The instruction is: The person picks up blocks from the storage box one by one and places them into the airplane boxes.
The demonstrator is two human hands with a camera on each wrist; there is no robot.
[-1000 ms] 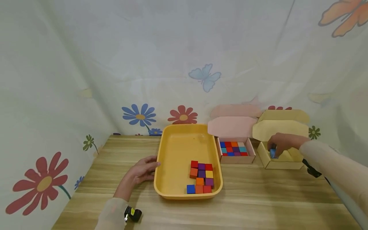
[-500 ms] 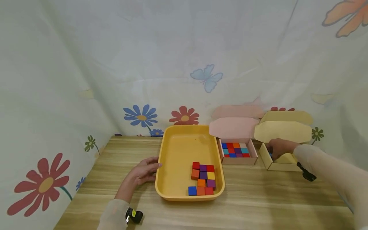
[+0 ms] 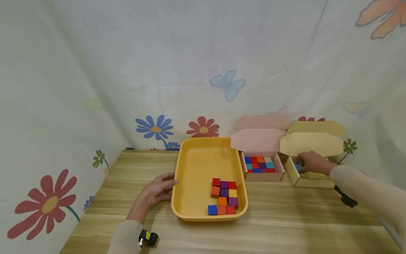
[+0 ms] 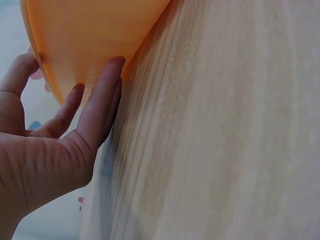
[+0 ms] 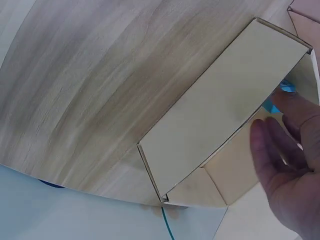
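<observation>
My left hand (image 3: 160, 190) rests against the left side of the yellow tray (image 3: 198, 218). In the left wrist view its fairly straight fingers (image 4: 102, 100) touch the tray's outer wall, with one fingertip at the rim. My right hand (image 3: 312, 163) reaches into the pale yellow box (image 3: 312, 182) at the right. A light blue block (image 3: 297, 167) lies at that box's left end, right by the fingertips. In the right wrist view the thumb partly covers this blue block (image 5: 270, 106); the other fingers are spread away from it.
Several coloured cubes (image 3: 224, 193) lie in the tray's lower right part. Between tray and yellow box stands a pink box (image 3: 263, 177) holding rows of coloured cubes. Both box lids stand raised against a flowered curtain (image 3: 158, 70). Wood-grain tabletop (image 3: 285, 218) extends in front.
My right hand lowers the light blue block into the pale yellow box, then draws slightly back to the right, with the block at the left end. The left hand stays at the tray.
</observation>
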